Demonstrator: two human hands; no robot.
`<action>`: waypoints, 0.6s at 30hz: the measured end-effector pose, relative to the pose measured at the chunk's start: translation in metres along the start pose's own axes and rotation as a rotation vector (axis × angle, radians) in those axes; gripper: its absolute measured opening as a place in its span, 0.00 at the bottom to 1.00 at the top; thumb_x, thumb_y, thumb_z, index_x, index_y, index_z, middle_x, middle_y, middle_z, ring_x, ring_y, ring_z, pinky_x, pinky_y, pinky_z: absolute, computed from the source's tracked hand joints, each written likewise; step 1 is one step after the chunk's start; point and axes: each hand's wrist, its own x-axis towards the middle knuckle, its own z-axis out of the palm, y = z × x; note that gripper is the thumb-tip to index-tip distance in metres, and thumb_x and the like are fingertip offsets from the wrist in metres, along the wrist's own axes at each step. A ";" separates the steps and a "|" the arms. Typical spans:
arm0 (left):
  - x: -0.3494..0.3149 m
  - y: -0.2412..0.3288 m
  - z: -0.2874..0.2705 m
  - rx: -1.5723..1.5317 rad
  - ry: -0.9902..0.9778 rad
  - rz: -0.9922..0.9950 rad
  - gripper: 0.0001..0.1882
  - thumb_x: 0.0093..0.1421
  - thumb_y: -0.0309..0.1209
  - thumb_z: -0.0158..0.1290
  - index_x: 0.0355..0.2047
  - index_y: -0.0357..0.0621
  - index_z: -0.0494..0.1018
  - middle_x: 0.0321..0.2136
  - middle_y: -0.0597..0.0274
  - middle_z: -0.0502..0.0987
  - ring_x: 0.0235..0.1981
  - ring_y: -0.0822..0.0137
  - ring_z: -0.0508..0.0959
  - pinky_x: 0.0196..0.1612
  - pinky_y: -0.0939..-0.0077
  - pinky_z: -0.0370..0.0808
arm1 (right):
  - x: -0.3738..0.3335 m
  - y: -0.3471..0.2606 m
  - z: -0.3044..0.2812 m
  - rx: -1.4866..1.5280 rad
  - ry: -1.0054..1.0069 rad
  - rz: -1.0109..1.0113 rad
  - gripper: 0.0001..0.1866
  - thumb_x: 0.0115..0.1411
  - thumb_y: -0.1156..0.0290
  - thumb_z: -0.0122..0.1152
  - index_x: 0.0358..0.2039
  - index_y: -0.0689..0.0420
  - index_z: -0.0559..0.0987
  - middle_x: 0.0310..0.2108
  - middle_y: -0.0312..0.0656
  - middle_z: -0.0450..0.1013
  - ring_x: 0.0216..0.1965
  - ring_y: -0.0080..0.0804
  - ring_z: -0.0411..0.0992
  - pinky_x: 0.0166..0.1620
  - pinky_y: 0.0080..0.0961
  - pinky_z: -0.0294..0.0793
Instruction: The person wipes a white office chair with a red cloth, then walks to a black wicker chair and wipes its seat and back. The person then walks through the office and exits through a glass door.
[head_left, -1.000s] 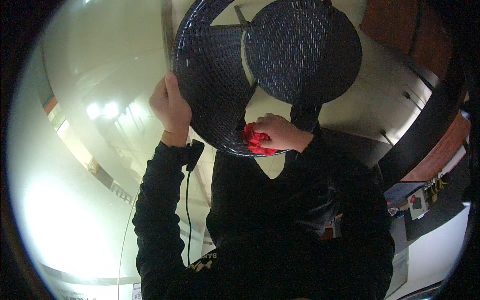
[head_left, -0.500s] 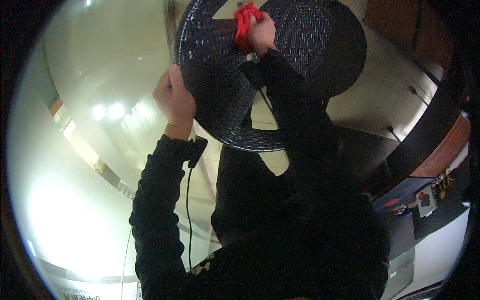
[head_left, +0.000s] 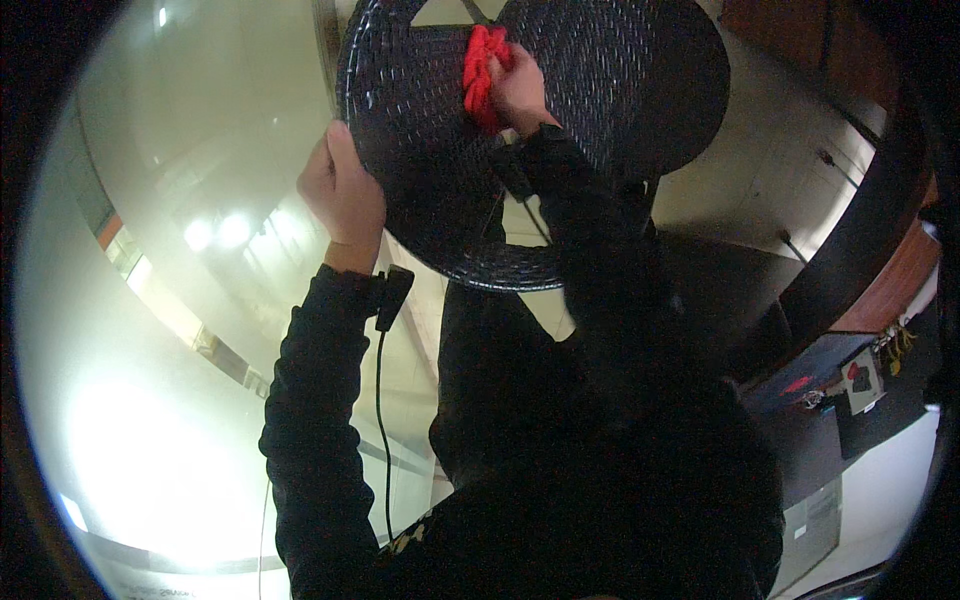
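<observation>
Head view. A round black woven tray [head_left: 430, 150], held up on edge in front of the person, fills the far centre of the picture. The left hand [head_left: 342, 195] grasps its left rim, fingers wrapped over the edge and thumb toward the viewer. The right hand [head_left: 520, 90] is clenched around a bunched red cloth [head_left: 480, 70] and presses it against the woven face near the top of the tray. A second round black woven disc [head_left: 640, 90] lies just to the right, overlapping the tray's edge; whether the two are joined cannot be told. Both forearms wear black sleeves [head_left: 320, 420]; a small black clip with a thin cable [head_left: 385, 300] hangs at the left wrist.

Surroundings. To the left, a pale glossy floor [head_left: 170, 330] reflects ceiling lights as bright patches. To the right, grey floor tiles [head_left: 770, 160] meet a curved dark counter edge [head_left: 860, 250] with reddish-brown wood panelling [head_left: 890, 290] beside it.
</observation>
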 end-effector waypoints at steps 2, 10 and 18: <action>0.000 0.004 0.000 0.008 0.014 0.018 0.25 0.76 0.42 0.49 0.28 0.32 0.75 0.19 0.64 0.71 0.25 0.76 0.67 0.27 0.71 0.65 | -0.025 0.012 -0.009 0.179 -0.201 -0.113 0.19 0.66 0.66 0.66 0.54 0.62 0.80 0.50 0.58 0.80 0.50 0.58 0.80 0.55 0.43 0.79; -0.002 0.020 0.006 0.091 0.041 0.115 0.26 0.77 0.42 0.47 0.28 0.33 0.77 0.19 0.67 0.73 0.24 0.77 0.67 0.27 0.72 0.66 | -0.160 -0.005 -0.057 -0.226 -0.421 -0.489 0.18 0.58 0.66 0.70 0.48 0.58 0.82 0.47 0.54 0.78 0.52 0.54 0.77 0.58 0.49 0.77; -0.006 0.019 0.009 -0.010 0.011 0.067 0.25 0.77 0.41 0.47 0.26 0.34 0.75 0.19 0.69 0.72 0.24 0.77 0.66 0.27 0.72 0.64 | -0.112 0.052 -0.070 -0.157 -0.732 -0.141 0.21 0.60 0.63 0.65 0.54 0.53 0.82 0.47 0.56 0.80 0.49 0.58 0.78 0.55 0.52 0.78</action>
